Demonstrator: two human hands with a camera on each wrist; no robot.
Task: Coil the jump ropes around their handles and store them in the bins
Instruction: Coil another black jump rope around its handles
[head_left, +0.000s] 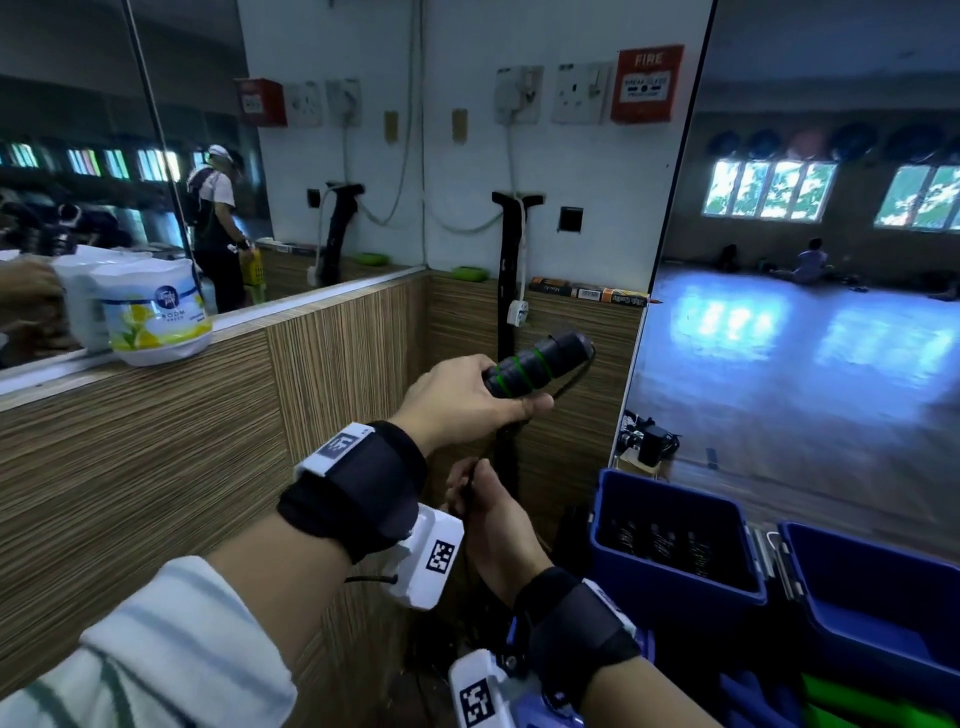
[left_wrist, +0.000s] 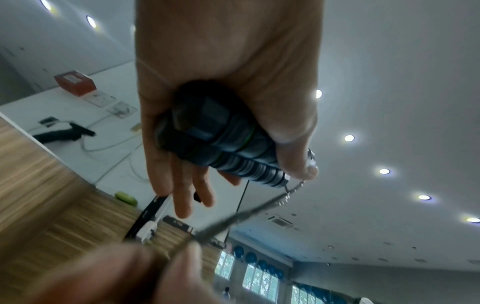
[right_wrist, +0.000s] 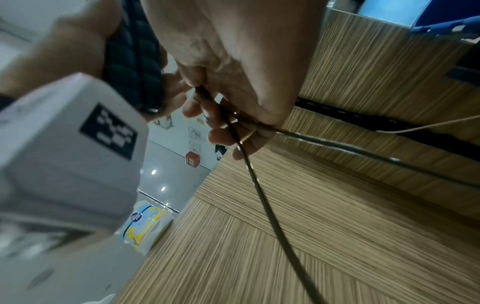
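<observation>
My left hand (head_left: 467, 400) grips a pair of black jump rope handles with green rings (head_left: 537, 364), held side by side and pointing up to the right. In the left wrist view the handles (left_wrist: 223, 142) lie across the palm under the thumb. A thin dark rope (left_wrist: 249, 214) runs from the handle ends down to my right hand (head_left: 491, 514), just below the left. There the right hand's fingers (right_wrist: 221, 115) pinch the rope (right_wrist: 262, 197), which trails away in two strands. A blue bin (head_left: 675, 540) with dark handles inside stands to the right.
A second blue bin (head_left: 872, 613) stands at the far right. Striped wood panels (head_left: 156, 457) form a corner ahead, with a ledge carrying a white air freshener tub (head_left: 156, 312). A black bracket (head_left: 506, 270) and cables hang on the wall. Mirrors flank both sides.
</observation>
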